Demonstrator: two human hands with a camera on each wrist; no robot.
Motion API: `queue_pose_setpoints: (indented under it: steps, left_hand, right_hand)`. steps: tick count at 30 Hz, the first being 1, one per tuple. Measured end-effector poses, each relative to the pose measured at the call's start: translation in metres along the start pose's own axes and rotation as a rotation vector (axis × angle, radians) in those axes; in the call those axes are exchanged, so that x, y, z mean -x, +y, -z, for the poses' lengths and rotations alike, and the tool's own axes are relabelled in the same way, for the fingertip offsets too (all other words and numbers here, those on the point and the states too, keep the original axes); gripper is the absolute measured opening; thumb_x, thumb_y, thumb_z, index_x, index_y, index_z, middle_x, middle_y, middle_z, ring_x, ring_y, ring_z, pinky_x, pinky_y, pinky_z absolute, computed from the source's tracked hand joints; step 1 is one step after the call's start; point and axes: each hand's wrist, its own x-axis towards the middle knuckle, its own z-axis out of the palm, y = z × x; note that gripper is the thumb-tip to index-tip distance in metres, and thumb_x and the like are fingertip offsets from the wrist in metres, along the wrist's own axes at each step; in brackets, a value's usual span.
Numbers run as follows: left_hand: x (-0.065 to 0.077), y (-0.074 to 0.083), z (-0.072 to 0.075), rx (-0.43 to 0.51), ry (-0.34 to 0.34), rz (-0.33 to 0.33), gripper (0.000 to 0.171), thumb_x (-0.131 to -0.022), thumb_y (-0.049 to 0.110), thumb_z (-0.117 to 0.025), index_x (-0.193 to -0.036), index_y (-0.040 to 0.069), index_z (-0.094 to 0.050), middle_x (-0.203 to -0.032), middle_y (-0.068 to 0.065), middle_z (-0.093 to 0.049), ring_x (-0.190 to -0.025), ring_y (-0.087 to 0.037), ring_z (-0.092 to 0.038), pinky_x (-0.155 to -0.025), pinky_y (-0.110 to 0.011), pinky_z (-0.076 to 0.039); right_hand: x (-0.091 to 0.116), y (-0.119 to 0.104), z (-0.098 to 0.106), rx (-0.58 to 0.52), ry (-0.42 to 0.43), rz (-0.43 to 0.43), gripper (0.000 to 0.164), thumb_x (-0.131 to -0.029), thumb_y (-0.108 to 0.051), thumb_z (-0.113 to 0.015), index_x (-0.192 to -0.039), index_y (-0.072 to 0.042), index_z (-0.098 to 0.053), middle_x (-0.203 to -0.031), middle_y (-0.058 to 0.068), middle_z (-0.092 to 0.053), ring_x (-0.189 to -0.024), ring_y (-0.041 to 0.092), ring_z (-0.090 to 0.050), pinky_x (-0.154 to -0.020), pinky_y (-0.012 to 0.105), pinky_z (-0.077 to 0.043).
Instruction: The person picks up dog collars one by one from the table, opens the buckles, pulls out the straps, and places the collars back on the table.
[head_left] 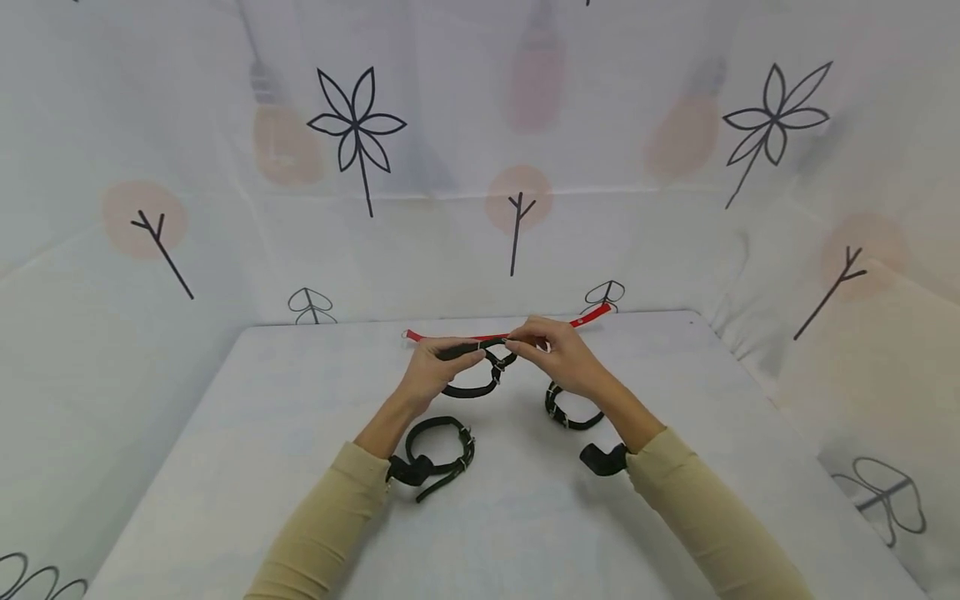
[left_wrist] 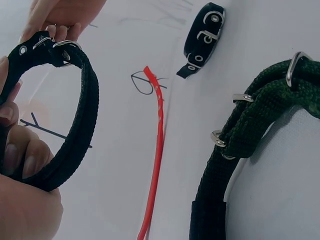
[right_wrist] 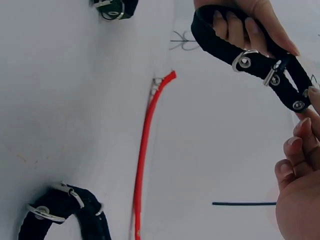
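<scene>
A black webbing collar (left_wrist: 87, 107) with a metal buckle and eyelets is held up in a loop between both hands. My left hand (head_left: 432, 367) grips its band, fingers curled round it in the left wrist view. Near the buckle, the right hand (head_left: 558, 354) pinches the eyelet end between thumb and fingers, as the right wrist view shows. A second black collar (head_left: 442, 421) lies looped on the table by the left wrist. The third black collar (head_left: 581, 427) rests below the right hand, partly hidden by that forearm.
Along the table's back edge lies a red strap (left_wrist: 157, 150) with metal fittings, partly hidden behind the hands in the head view. The white table (head_left: 300, 392) meets a printed white cloth (head_left: 450, 250) at the back and sides. Black wrist mounts (head_left: 602, 459) stick out from both cuffs.
</scene>
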Motion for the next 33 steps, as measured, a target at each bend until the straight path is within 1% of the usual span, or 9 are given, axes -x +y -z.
queue_pose_setpoints:
  steps: [3,9,13,17,20,23,26,29,33]
  left_hand:
    - [0.000,0.000,0.001,-0.014,-0.005,0.001,0.030,-0.092,0.026,-0.079,-0.117,0.009,-0.078,-0.104,0.003,-0.075,-0.091,-0.016,-0.061,-0.072,-0.030,-0.045]
    - [-0.003,-0.001,-0.003,-0.009,-0.066,-0.059,0.025,-0.091,0.019,-0.080,-0.113,0.005,-0.078,-0.113,-0.007,-0.075,-0.106,-0.022,-0.069,-0.090,-0.035,-0.054]
    - [-0.004,-0.001,-0.004,-0.008,-0.094,-0.091,0.024,-0.091,0.016,-0.080,-0.112,0.004,-0.079,-0.114,-0.007,-0.076,-0.106,-0.022,-0.070,-0.090,-0.035,-0.055]
    - [-0.003,0.001,-0.005,0.007,-0.092,-0.087,0.025,-0.091,0.014,-0.079,-0.113,0.003,-0.078,-0.113,-0.007,-0.076,-0.107,-0.022,-0.070,-0.091,-0.036,-0.055]
    - [-0.002,0.002,-0.004,0.006,-0.057,-0.063,0.025,-0.092,0.017,-0.079,-0.113,0.004,-0.078,-0.112,-0.004,-0.076,-0.104,-0.019,-0.069,-0.089,-0.036,-0.054]
    - [0.000,0.004,-0.002,-0.005,-0.024,-0.048,0.027,-0.092,0.021,-0.079,-0.115,0.007,-0.078,-0.110,0.000,-0.075,-0.098,-0.016,-0.065,-0.080,-0.034,-0.050]
    - [0.000,0.004,-0.001,-0.011,-0.010,-0.049,0.030,-0.093,0.023,-0.078,-0.117,0.006,-0.077,-0.108,0.001,-0.075,-0.093,-0.015,-0.062,-0.073,-0.032,-0.045]
    - [0.001,0.004,0.001,0.003,-0.002,-0.046,0.033,-0.093,0.023,-0.078,-0.120,0.004,-0.075,-0.106,0.002,-0.074,-0.090,-0.014,-0.061,-0.070,-0.029,-0.046]
    - [0.000,0.001,0.003,0.015,0.010,-0.042,0.038,-0.092,0.023,-0.079,-0.122,0.001,-0.073,-0.104,0.002,-0.074,-0.086,-0.014,-0.059,-0.068,-0.028,-0.046]
  right_hand:
    - [0.001,0.000,0.000,0.001,-0.012,-0.004,0.013,-0.100,-0.024,-0.069,-0.109,-0.018,-0.076,-0.086,-0.004,-0.059,-0.079,0.019,-0.048,-0.069,0.036,-0.040]
    - [-0.002,-0.003,0.000,0.024,-0.043,0.038,0.016,-0.097,-0.023,-0.073,-0.112,-0.017,-0.077,-0.084,-0.005,-0.056,-0.079,0.018,-0.048,-0.070,0.033,-0.040]
    - [-0.005,-0.006,0.000,0.035,-0.058,0.076,0.010,-0.097,-0.021,-0.073,-0.105,-0.016,-0.078,-0.082,-0.006,-0.056,-0.078,0.018,-0.047,-0.070,0.033,-0.039]
    - [-0.006,-0.006,0.001,0.052,-0.058,0.073,0.010,-0.098,-0.021,-0.072,-0.103,-0.015,-0.078,-0.081,-0.007,-0.057,-0.078,0.017,-0.047,-0.070,0.033,-0.040]
    - [-0.004,-0.005,0.005,0.050,-0.036,0.051,0.011,-0.099,-0.021,-0.071,-0.105,-0.015,-0.077,-0.081,-0.006,-0.058,-0.078,0.018,-0.048,-0.071,0.033,-0.040]
    - [-0.003,-0.004,0.009,0.044,-0.014,0.035,0.012,-0.099,-0.020,-0.071,-0.107,-0.014,-0.077,-0.082,-0.004,-0.059,-0.079,0.019,-0.048,-0.070,0.033,-0.040]
    - [-0.002,-0.003,0.012,0.045,0.012,0.021,0.012,-0.099,-0.020,-0.070,-0.108,-0.014,-0.077,-0.084,-0.004,-0.061,-0.079,0.019,-0.049,-0.068,0.033,-0.039]
    - [-0.001,-0.003,0.015,0.044,0.037,-0.006,0.011,-0.099,-0.020,-0.071,-0.107,-0.015,-0.076,-0.084,-0.003,-0.061,-0.079,0.019,-0.049,-0.065,0.032,-0.039]
    - [0.001,-0.002,0.018,0.040,0.052,-0.029,0.015,-0.098,-0.022,-0.072,-0.108,-0.012,-0.076,-0.085,-0.001,-0.063,-0.078,0.019,-0.051,-0.064,0.033,-0.040]
